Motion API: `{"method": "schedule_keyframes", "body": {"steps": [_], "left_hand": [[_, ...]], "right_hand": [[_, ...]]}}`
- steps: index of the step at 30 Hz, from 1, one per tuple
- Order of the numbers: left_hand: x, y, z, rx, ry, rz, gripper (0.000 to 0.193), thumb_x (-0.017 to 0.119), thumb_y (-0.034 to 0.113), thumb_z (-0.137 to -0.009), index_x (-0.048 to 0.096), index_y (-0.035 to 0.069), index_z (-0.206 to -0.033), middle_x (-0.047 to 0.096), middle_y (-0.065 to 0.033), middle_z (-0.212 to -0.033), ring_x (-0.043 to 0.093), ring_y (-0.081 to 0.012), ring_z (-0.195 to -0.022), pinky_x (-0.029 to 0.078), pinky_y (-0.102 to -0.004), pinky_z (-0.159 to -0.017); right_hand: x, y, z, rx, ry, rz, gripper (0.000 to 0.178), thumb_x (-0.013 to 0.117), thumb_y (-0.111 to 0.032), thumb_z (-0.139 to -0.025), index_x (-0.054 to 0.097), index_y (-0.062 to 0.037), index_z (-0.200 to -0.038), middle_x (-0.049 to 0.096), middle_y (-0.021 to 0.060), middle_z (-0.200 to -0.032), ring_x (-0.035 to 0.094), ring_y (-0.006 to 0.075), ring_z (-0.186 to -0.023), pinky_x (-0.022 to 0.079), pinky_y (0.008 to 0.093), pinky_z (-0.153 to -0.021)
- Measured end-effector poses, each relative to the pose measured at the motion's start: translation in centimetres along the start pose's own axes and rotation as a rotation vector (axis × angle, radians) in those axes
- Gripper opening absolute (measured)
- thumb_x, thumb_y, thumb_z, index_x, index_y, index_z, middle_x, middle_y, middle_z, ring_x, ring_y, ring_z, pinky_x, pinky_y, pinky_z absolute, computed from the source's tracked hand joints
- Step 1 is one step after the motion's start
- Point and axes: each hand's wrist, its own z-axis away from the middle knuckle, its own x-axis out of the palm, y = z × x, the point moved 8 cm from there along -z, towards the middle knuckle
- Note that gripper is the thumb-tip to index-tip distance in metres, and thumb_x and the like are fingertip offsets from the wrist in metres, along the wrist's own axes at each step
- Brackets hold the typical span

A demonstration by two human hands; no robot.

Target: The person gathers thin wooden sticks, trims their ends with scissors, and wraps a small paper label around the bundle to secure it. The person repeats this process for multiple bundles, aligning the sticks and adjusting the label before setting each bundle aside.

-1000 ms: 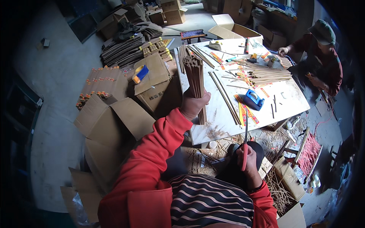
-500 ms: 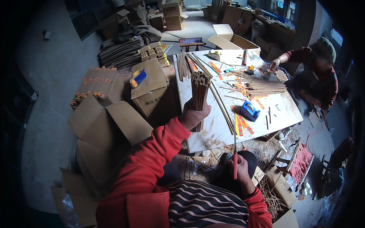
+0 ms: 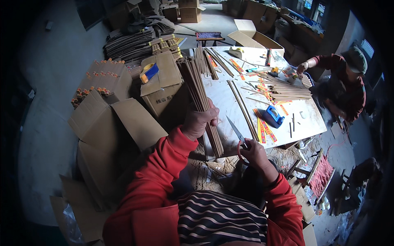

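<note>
A bundle of long brown incense sticks [image 3: 194, 84] is gripped in my left hand [image 3: 200, 119], its fingers wrapped round the lower half. It leans with its top toward the far left, over the table's left edge. My right hand [image 3: 256, 155] has its fingers round the red handles of a pair of scissors [image 3: 235, 130]. The blades point up and left, near the table's front edge and apart from the bundle. On the white table [image 3: 223, 98] between and beyond my hands lie a few loose sticks [image 3: 243, 107] and red and yellow label strips [image 3: 267, 130].
A blue tape dispenser [image 3: 273, 116] stands at the table's right. Another person [image 3: 349, 82] works at the far right beside a stick pile [image 3: 289, 91]. Open cartons [image 3: 137, 123] and a closed carton bearing a tape dispenser [image 3: 149, 73] stand left. Stick scraps litter the floor.
The bundle has tilted, its top going left and its lower end right, and my left hand is slightly lower. My right hand has risen, turning the scissors' blades up and left.
</note>
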Motion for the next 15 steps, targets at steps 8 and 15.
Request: {"method": "schedule_keyframes", "body": {"steps": [8, 15], "left_hand": [[-4.2, -0.8, 0.9, -0.076, 0.107, 0.101, 0.014, 0.06, 0.004, -0.073, 0.046, 0.006, -0.074, 0.047, -0.0045, -0.055, 0.048, -0.0148, -0.046, 0.042, -0.0285, -0.047], [-2.2, 1.4, -0.9, -0.005, 0.058, -0.035, 0.014, 0.06, 0.002, -0.074, 0.048, 0.005, -0.067, 0.049, -0.0037, -0.054, 0.05, -0.0131, -0.047, 0.042, -0.0267, -0.048]], "right_hand": [[4.4, 0.1, -11.6, -0.254, 0.124, 0.236, 0.029, 0.064, -0.024, -0.075, 0.06, -0.0032, -0.095, 0.063, 0.0179, -0.089, 0.061, 0.0325, -0.084, 0.049, 0.0375, -0.074], [4.7, -5.9, -7.1, -0.071, -0.289, -0.785, 0.05, 0.065, -0.011, -0.072, 0.048, -0.0015, -0.118, 0.054, 0.015, -0.113, 0.049, 0.0249, -0.113, 0.037, 0.0327, -0.097]]}}
